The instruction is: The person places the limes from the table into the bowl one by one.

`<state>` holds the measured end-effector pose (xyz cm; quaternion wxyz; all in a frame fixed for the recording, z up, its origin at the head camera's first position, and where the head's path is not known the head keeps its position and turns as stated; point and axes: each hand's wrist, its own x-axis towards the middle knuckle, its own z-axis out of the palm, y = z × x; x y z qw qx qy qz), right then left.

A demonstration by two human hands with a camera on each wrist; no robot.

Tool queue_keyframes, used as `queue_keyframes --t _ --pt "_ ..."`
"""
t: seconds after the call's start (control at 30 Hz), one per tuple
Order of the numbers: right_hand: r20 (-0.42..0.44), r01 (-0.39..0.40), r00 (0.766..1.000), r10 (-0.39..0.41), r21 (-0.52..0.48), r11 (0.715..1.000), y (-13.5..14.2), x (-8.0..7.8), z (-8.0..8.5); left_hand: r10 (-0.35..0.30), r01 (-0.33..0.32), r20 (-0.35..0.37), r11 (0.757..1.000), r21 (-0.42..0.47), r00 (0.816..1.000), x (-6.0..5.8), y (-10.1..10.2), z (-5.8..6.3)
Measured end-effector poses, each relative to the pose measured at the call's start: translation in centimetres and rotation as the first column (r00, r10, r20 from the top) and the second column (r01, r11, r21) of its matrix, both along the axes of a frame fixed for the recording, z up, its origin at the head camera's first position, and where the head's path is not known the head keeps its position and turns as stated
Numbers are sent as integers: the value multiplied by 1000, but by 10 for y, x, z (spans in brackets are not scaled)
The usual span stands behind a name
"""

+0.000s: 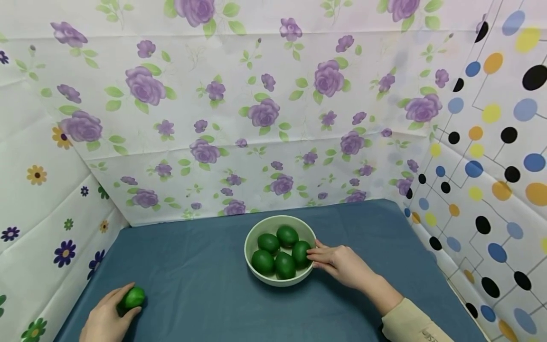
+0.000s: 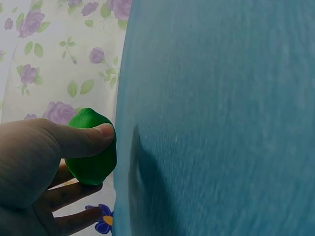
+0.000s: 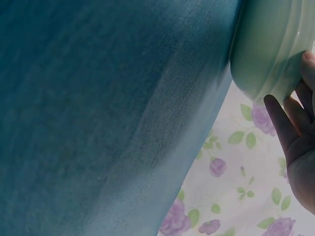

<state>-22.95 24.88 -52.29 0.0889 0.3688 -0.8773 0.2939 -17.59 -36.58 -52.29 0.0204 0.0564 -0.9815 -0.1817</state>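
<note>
At the left front of the table, my left hand [image 1: 104,316] pinches a green lime [image 1: 135,297] between thumb and fingers. The left wrist view shows the thumb [image 2: 93,140] across the lime's near side, with other fingers behind and below it. Whether this lime touches the cloth I cannot tell. A pale green bowl [image 1: 252,269] stands mid-table with several darker green limes [image 1: 285,265] inside. My right hand [image 1: 342,263] grips the bowl's right rim, fingertips over it against the rightmost lime. In the right wrist view, the thumb [image 3: 308,58] lies on the outer wall.
A blue cloth [image 1: 196,285] covers the table. Behind it hangs a white sheet with purple roses [image 1: 265,113]. A flower-patterned sheet [image 1: 47,209] borders the left side, and a dotted sheet [image 1: 483,142] the right.
</note>
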Motion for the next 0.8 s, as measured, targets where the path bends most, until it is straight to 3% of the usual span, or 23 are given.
queue_keyframes --t 0.3,0.8 --pt "-16 -3 1000 3 5 1000 1 -1 -1 15 -9 -144 999 43 990 -4 21 0" --pt "-26 -1 1000 1 0 1000 0 0 0 -41 45 -93 998 39 995 -9 38 1"
